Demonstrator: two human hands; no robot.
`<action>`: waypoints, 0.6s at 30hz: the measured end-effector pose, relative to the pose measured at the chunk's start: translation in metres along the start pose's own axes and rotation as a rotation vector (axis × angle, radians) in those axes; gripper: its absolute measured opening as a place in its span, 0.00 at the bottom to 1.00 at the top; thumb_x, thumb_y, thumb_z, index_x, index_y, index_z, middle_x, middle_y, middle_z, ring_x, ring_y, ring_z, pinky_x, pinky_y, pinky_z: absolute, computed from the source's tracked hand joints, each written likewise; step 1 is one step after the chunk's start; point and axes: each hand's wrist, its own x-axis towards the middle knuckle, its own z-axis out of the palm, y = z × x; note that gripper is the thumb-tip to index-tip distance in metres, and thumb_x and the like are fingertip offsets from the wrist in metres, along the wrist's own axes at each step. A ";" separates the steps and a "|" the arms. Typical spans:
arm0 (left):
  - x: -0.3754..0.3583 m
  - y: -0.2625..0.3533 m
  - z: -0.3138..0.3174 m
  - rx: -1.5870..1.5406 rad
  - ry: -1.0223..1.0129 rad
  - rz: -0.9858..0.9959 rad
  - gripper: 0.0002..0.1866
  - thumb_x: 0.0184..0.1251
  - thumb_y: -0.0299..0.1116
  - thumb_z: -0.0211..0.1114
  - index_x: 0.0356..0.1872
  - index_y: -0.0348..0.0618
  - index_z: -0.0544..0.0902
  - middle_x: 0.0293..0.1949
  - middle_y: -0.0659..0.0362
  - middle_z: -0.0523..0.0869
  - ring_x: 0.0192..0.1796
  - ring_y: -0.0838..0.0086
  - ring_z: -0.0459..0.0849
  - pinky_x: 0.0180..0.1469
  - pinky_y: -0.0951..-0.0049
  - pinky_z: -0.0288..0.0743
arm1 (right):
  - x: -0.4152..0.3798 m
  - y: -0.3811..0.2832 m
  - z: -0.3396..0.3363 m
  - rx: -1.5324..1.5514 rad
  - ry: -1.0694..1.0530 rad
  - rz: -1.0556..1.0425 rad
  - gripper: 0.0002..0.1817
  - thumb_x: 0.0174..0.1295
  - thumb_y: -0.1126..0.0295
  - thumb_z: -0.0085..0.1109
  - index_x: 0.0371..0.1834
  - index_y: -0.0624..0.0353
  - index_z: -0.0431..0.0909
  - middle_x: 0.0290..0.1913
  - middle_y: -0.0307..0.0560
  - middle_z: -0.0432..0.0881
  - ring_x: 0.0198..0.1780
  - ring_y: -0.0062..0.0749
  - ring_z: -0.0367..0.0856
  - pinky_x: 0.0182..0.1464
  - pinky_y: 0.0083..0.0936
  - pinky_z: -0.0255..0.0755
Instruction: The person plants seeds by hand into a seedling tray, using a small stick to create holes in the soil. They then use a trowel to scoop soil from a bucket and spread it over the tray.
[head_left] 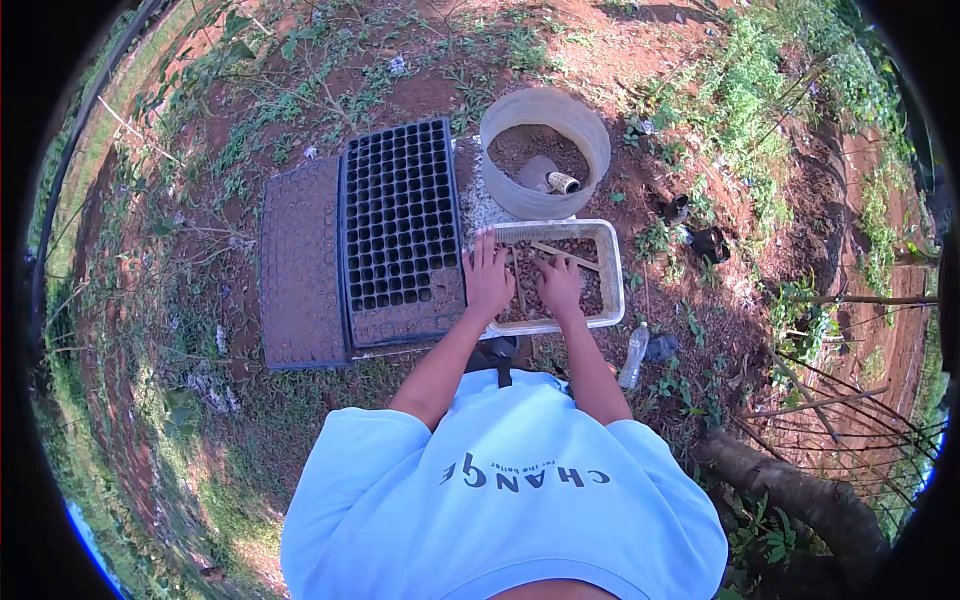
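My left hand (488, 278) lies with its fingers stretched out along the left rim of a white rectangular basin (613, 262), beside a black seedling tray (400, 215). Inside the basin, my right hand (560, 284) reaches down to the brown, lumpy soil (584, 290), its fingers somewhat apart. A flat wooden stick (566, 256) slants across the basin near the right fingertips. A thinner stick (520, 285) lies between the hands. Most cells of the black tray are bare, while brown soil covers its near rows.
Left of the black tray, another tray (302, 265) is covered with soil. A round translucent tub (500, 185) behind the basin holds soil and a scoop-like object (562, 183). A plastic bottle (635, 355) stands or leans at the right. A log (790, 475) and branches lie farther right.
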 end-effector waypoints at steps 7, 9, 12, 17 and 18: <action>-0.002 -0.001 -0.001 0.031 -0.041 -0.009 0.20 0.58 0.34 0.60 0.52 0.40 0.81 0.78 0.47 0.52 0.80 0.52 0.46 0.72 0.38 0.52 | 0.006 0.001 0.021 -0.023 0.104 -0.017 0.15 0.51 0.69 0.66 0.44 0.52 0.84 0.51 0.49 0.77 0.57 0.53 0.71 0.57 0.46 0.70; -0.002 0.000 -0.001 0.029 -0.034 0.002 0.20 0.58 0.34 0.60 0.52 0.40 0.81 0.78 0.47 0.52 0.80 0.52 0.46 0.72 0.39 0.52 | 0.006 -0.001 0.020 -0.014 0.109 -0.011 0.14 0.50 0.68 0.68 0.42 0.54 0.84 0.51 0.49 0.77 0.57 0.53 0.71 0.57 0.46 0.70; -0.001 0.001 -0.005 0.015 -0.060 -0.007 0.20 0.58 0.34 0.60 0.51 0.39 0.81 0.78 0.47 0.52 0.80 0.51 0.46 0.72 0.39 0.53 | 0.005 0.000 0.022 0.012 0.114 -0.029 0.15 0.48 0.69 0.70 0.41 0.56 0.83 0.50 0.49 0.78 0.57 0.54 0.70 0.56 0.47 0.69; -0.002 -0.005 -0.003 -0.031 -0.067 0.012 0.19 0.59 0.34 0.60 0.53 0.43 0.80 0.78 0.47 0.52 0.80 0.52 0.46 0.73 0.39 0.51 | 0.003 -0.004 0.012 0.156 0.086 0.025 0.12 0.50 0.69 0.70 0.38 0.56 0.83 0.46 0.48 0.82 0.58 0.50 0.72 0.59 0.43 0.68; -0.001 -0.006 -0.003 -0.026 -0.062 0.009 0.19 0.59 0.34 0.60 0.53 0.43 0.80 0.78 0.47 0.52 0.80 0.52 0.46 0.73 0.39 0.51 | 0.003 -0.006 0.010 0.160 0.087 0.018 0.12 0.50 0.69 0.70 0.38 0.56 0.83 0.46 0.48 0.82 0.58 0.50 0.72 0.59 0.43 0.68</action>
